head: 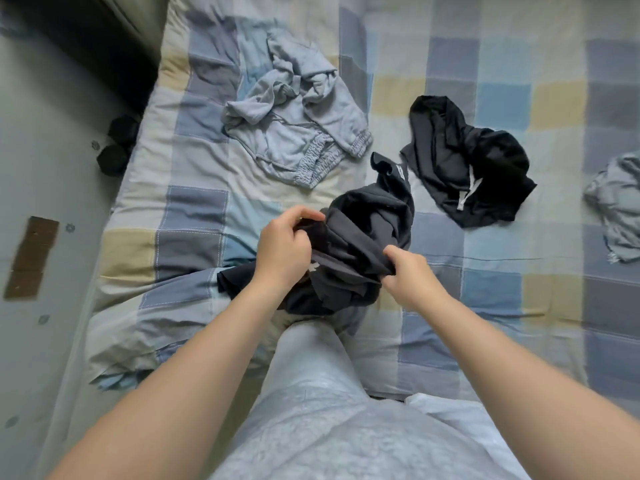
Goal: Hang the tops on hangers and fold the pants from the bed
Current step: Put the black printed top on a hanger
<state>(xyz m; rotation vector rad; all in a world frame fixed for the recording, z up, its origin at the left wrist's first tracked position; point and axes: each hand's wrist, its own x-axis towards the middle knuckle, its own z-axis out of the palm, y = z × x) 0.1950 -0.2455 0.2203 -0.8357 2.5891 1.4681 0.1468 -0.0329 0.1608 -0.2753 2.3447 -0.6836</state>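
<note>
— What fills most of the view?
— The bed (194, 209), under a checked cover of blue, grey and cream squares. The floor (52, 174) runs along its left side, and the person's knee (311, 358), in grey cloth, is over the near edge.
— And the clothes?
— The grey pants (304, 133) lie crumpled at the far middle of the bed, with their elastic cuffs toward the near side. To their right and apart from them, a black garment (464, 168) with a white drawstring lies in a heap. The charcoal garment (363, 237) is bunched at the near middle, with a white logo showing and a label at its far end. Whether it is a top or pants cannot be told. A grey piece (616, 209) lies at the right edge, partly cut off.
— The hands?
— The left hand (284, 251) pinches the charcoal garment's left side, fingers curled on the cloth. The right hand (408, 271) grips a fold on its right side.
— Anything smaller?
— A brown patch (31, 258) on the floor, and a dark lump (116, 147) just beside the bed.
</note>
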